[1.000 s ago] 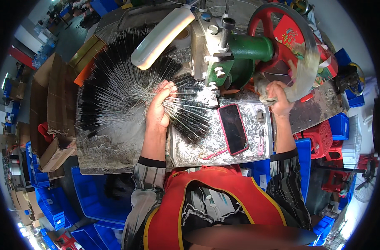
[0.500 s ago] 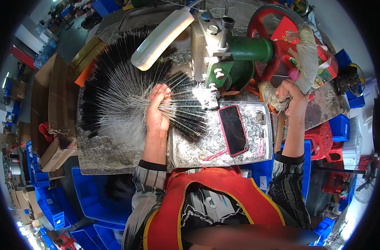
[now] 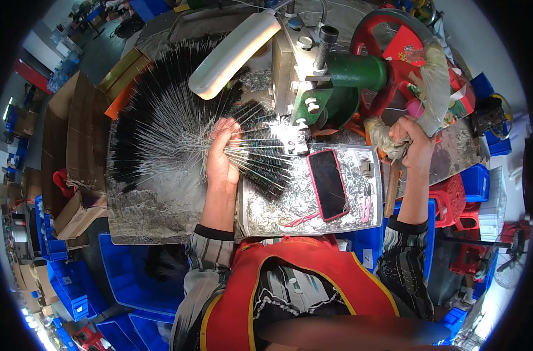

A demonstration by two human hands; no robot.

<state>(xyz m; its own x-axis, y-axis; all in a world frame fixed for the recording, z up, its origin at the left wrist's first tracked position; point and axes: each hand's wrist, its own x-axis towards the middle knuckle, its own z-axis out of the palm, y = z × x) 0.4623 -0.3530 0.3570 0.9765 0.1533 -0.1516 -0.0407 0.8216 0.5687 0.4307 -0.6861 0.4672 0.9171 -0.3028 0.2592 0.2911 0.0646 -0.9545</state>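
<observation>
My left hand (image 3: 223, 153) is closed round a fanned bundle of thin wire brushes (image 3: 265, 167) with black bristles. Their bristled ends point right, toward the brightly lit metal jaw (image 3: 294, 140) of a green hand press (image 3: 355, 70). Whether any brush tip sits inside the jaw I cannot tell. Bare wire stems spread left from my fist over a large heap of similar brushes (image 3: 155, 111). On the right, my right hand (image 3: 417, 146) grips a cloth-wrapped handle (image 3: 384, 136) by the press's red wheel (image 3: 369, 29); a wooden stick (image 3: 391, 187) extends below it.
A white lamp (image 3: 236, 55) hangs over the heap. A red-cased phone (image 3: 328, 184) lies on a metal tray (image 3: 260, 225) before me. Cardboard boxes (image 3: 82, 134) stand left of the worktable, blue bins (image 3: 132, 281) below its edge, red stools (image 3: 448, 202) at right.
The press and lamp appear slightly farther right in the picture. Both hands keep their grips, with hardly any movement.
</observation>
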